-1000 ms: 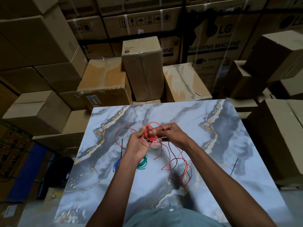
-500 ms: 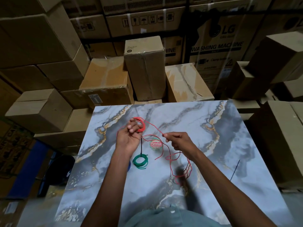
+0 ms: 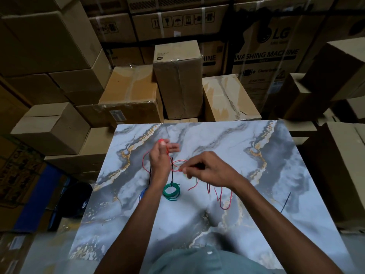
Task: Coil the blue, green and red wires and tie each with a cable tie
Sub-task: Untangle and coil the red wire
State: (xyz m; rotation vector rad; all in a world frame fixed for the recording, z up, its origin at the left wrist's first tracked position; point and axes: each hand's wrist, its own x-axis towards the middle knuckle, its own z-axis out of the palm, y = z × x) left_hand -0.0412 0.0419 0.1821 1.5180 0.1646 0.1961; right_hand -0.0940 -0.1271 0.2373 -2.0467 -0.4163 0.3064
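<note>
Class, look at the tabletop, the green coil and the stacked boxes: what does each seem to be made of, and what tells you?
Tabletop: glossy marble-look surface, grey-white with gold veins; real stone or printed laminate, hard to tell. Green coil: thin wire, probably plastic-insulated, judging by its smooth, even colour and tight loops. Boxes: matt brown corrugated cardboard, some taped or strapped, with printed handling symbols.
</note>
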